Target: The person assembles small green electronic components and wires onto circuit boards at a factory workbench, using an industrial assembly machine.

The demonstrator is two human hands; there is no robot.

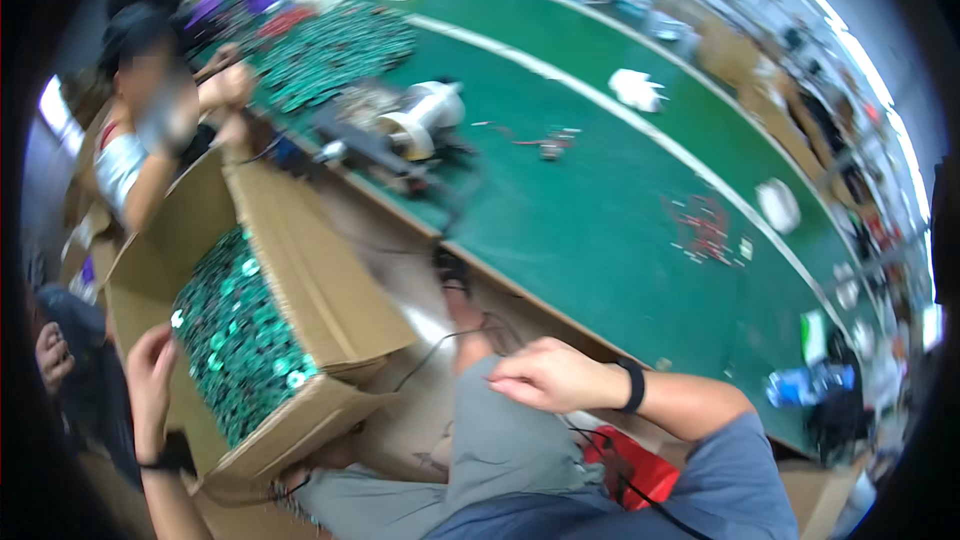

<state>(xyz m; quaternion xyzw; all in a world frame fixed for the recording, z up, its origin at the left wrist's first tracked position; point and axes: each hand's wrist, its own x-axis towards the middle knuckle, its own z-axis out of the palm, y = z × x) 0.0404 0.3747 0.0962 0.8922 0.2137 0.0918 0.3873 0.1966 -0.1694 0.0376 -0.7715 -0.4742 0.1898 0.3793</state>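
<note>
My left hand point(150, 370) is raised at the near left side of an open cardboard box point(310, 275), its fingers loosely bent and slightly apart. Nothing shows clearly in it, though a small pale piece point(178, 319) appears just beyond its fingertips. The box holds a deep heap of small green and dark pieces point(240, 340), several of them shiny and round. Over my lap, my right hand point(550, 375) is closed with its fingers curled toward the thumb, and I see nothing between them. Motion blurs the picture.
A green table point(560, 230) carries a silver-and-black machine point(415, 125), a wide pile of green pieces point(335, 50), red wired parts point(705, 230) and a blue package point(810, 383). At the left a co-worker point(150, 110) sits beyond the box. A dark cable point(425, 355) hangs below the table edge.
</note>
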